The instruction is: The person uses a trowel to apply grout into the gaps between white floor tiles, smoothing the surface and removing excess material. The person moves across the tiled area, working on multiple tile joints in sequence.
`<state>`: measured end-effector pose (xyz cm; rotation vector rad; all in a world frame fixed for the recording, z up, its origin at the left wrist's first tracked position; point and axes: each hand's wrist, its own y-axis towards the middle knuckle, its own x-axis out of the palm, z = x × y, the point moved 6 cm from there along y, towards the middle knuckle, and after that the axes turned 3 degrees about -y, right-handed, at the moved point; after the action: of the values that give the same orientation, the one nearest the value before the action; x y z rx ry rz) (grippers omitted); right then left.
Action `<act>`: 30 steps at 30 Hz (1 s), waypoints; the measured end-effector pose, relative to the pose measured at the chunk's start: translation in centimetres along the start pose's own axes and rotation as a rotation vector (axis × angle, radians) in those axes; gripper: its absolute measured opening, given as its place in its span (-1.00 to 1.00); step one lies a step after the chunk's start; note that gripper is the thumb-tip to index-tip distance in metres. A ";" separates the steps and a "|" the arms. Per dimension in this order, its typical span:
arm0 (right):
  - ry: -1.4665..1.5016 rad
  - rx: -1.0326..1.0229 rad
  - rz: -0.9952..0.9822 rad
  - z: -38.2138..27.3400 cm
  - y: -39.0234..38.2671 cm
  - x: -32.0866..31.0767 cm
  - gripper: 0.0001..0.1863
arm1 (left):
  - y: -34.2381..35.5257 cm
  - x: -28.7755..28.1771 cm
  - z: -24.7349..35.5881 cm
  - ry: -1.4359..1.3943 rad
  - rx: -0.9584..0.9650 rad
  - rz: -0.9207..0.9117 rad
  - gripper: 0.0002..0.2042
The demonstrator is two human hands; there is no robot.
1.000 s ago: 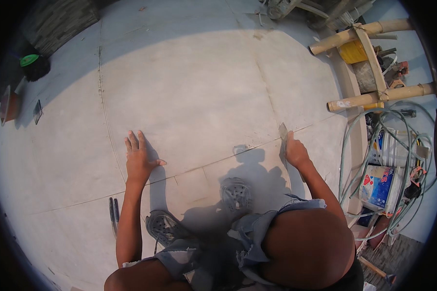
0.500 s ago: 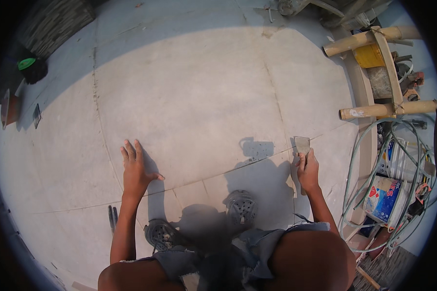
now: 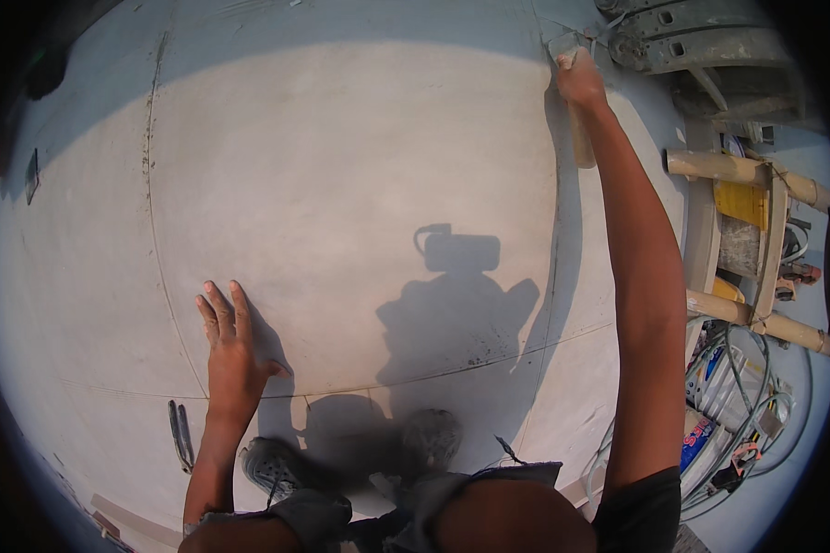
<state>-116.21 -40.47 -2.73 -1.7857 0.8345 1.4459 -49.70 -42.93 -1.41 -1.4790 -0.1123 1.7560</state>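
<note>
My left hand [image 3: 232, 359] rests on the large pale floor panel [image 3: 360, 138], fingers spread, near a cross seam. My right arm reaches far forward along the right-hand seam, and my right hand [image 3: 581, 81] is closed on a scraper [image 3: 582, 143] with a long pale handle, its blade at the floor near the upper seam junction. A pair of long dark-handled tools [image 3: 180, 433] lies left of my left wrist. My knees and clog-like shoes [image 3: 272, 468] are at the lower edge, with my shadow across the panel.
At upper right stands a dusty metal object [image 3: 710, 32]. A bamboo frame [image 3: 807, 189] with yellow containers [image 3: 738, 207] lines the right side, above coiled hose [image 3: 756, 405] and buckets [image 3: 715, 378]. A thin dark object [image 3: 32, 175] lies at far left.
My right hand has moved far forward with the scraper, from the nearer seam to the upper right. The view has shifted forward; my left hand stays spread on the floor.
</note>
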 end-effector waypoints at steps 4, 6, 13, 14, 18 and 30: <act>-0.269 -0.027 -0.170 -3.7 4.7 0.3 -0.45 | -0.6 -0.3 -0.3 0.017 -0.036 -0.008 0.48; -0.411 -0.123 -0.107 -3.0 6.4 0.1 -0.45 | -0.5 -0.4 0.0 -0.027 -0.020 -0.005 0.46; -0.466 -0.373 -0.146 -4.0 7.7 0.4 -0.51 | -0.7 -0.3 0.2 -0.029 -0.058 -0.004 0.50; -0.526 -0.427 -0.148 -2.7 8.0 0.4 -0.51 | -0.5 -0.3 0.4 -0.035 -0.059 -0.005 0.50; -0.469 -0.441 -0.029 -0.1 6.0 0.0 -0.54 | -0.6 0.1 0.2 0.035 0.006 0.063 0.50; -0.291 -0.200 -0.158 5.1 -14.3 -0.4 -0.65 | -0.2 0.2 0.5 -0.050 0.015 0.077 0.48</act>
<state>-107.29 -28.20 -1.49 -1.6852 0.4036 1.6779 -49.98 -42.43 -1.34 -1.4463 -0.0682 1.8516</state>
